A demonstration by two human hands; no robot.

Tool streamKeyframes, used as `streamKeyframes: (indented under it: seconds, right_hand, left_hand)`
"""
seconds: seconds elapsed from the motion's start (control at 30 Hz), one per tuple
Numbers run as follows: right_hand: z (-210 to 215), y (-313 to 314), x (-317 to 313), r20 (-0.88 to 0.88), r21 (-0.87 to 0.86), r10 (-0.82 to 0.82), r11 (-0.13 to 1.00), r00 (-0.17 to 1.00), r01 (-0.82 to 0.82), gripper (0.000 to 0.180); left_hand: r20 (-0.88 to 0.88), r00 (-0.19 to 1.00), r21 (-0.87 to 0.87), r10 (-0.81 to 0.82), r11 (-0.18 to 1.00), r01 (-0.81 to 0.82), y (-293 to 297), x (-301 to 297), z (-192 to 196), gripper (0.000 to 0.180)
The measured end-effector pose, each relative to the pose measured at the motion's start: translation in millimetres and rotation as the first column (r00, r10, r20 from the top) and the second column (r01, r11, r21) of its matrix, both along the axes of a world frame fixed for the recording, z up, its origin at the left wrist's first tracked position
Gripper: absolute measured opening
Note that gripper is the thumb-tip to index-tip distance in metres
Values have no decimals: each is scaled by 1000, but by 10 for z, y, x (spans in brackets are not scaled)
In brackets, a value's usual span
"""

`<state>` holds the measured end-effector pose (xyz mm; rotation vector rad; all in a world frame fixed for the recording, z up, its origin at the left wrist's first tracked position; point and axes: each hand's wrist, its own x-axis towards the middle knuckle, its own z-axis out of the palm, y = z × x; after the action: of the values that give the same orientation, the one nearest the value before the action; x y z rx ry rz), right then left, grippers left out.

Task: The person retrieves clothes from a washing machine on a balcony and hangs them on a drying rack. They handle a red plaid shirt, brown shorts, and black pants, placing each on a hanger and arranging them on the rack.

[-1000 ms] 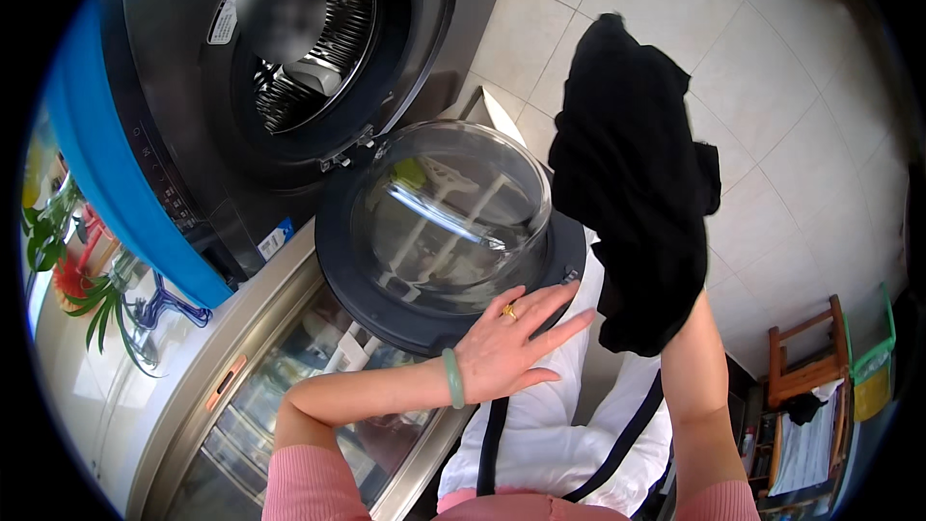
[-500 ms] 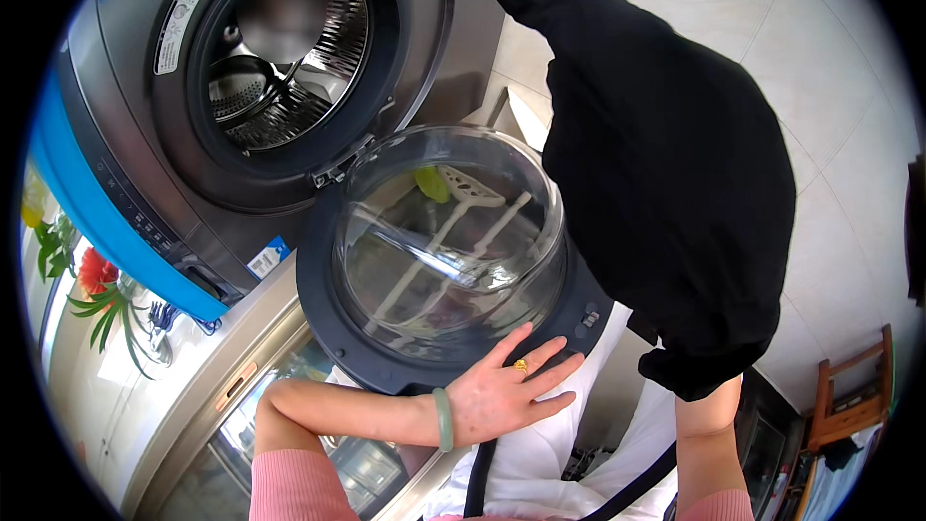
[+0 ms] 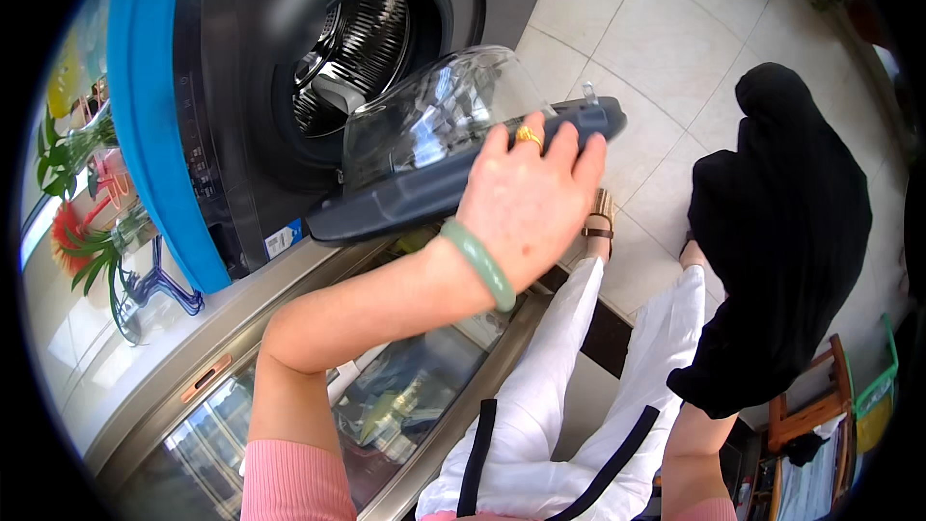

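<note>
The washing machine door [image 3: 453, 159], a round dark grey frame with a bulging clear glass bowl, stands swung open in the middle of the view, seen nearly edge-on, its glass toward the far left and its rim running from lower left up to the right. The left hand [image 3: 531, 198] lies on the near rim of that door, fingers [image 3: 564, 150] spread flat and curled a little over the edge; it wears a gold ring and, at the wrist, a pale green bangle [image 3: 477, 262]. Behind the door, far and left, the drum [image 3: 362, 48] of the dark grey washing machine [image 3: 241, 87] gapes open, its ribbed metal wall shining. A blue strip runs down the machine's left side.

To the right, well apart from the door, a black garment [image 3: 786, 222] hangs bunched and draped over the right hand, which is hidden beneath it, so its grip cannot be told; only the forearm shows below. Between the arms hang white trouser legs with dark stripes. Beneath the machine sits a glass-fronted cabinet [image 3: 405, 405]. Pale floor tiles [image 3: 666, 29] spread far right.
</note>
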<state>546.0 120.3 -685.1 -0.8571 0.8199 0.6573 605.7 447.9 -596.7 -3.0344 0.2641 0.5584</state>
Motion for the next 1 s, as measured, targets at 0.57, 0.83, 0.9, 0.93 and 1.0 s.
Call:
streamKeyframes:
  seconds: [0.57,0.83,0.9,0.93,1.0]
  right_hand:
    - [2218,760,1206,580,-790,795,602,175,-117,39]
    - [3228,735,1652,498,-815,805,562,-323,143,34]
    - [3545,725,1720,507,-820,803,561,-314,111,29]
    - [3668,712,1762,500,-825,806,555,-317,110,26]
    - [3847,607,1789,439,-845,837,508,-326,165,22]
  left_hand:
    - [41,914,-677,404,684,-272,34,186,684,53]
    - [-357,677,-908,644,-67,-415,-1176,-225,1893,57]
    - [-231,651,-955,723,-43,-292,-1146,-71,1990,29]
    - [-156,642,-970,751,7,-244,-1096,-12,2072,23]
    - [-67,628,-982,776,61,-180,-1063,60,2341,12]
